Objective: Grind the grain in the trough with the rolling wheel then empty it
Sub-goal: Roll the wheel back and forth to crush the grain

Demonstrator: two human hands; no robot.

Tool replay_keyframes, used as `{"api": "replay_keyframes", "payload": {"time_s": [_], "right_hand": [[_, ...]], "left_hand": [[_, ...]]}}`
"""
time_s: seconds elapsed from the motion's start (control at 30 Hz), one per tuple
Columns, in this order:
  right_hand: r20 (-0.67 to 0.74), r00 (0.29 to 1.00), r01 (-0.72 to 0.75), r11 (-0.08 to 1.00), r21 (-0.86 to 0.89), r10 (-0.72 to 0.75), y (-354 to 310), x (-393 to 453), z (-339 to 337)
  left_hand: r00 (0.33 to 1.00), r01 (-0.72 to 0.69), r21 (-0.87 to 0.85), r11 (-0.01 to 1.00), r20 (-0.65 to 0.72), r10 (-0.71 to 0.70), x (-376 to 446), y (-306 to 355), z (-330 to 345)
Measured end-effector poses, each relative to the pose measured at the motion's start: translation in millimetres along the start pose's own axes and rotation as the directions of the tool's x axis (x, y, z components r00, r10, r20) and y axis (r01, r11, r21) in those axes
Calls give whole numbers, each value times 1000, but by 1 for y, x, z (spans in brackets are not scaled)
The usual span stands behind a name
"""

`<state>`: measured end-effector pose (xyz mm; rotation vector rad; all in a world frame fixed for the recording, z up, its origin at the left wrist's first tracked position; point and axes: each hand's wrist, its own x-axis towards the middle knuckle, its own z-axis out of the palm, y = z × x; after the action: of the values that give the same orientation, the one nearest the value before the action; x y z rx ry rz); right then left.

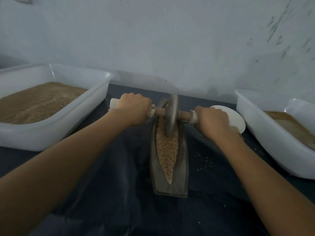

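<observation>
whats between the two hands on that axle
In the head view, the grinding wheel stands upright on the wooden axle between the left hand and right hand, its rim down in the grain in the trough.

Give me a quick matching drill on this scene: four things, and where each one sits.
Things:
1. wheel
2. left tub
3. right tub
4. white dish

Places:
A. beside the right hand
B. at the left edge, heaped with brown meal
C. standing in the trough, on the grain
D. at the right edge, part filled

Pairs: 1-C, 2-B, 3-D, 4-A
</observation>
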<state>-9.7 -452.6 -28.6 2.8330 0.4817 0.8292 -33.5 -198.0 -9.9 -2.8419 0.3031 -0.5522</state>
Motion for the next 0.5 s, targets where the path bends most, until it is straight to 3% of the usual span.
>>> {"api": "replay_keyframes", "payload": {"time_s": [0.13,0.27,0.4,0.5], "right_hand": [[92,994,50,998,42,-54,-6,-55,-35],[6,988,157,988,2,-157,-11,-106,-84],[43,989,145,989,-37,-143,-16,-106,-101],[91,987,140,982,-127,-129,-19,-77,-78]], "left_hand": [[997,-53,-1,999,62,53,-38,9,-22],[992,-121,34,992,42,119,-82,11,-44],[987,-137,30,990,85,134,-84,7,-44],[987,-94,-74,993,125,103,-65,7,-23]]}}
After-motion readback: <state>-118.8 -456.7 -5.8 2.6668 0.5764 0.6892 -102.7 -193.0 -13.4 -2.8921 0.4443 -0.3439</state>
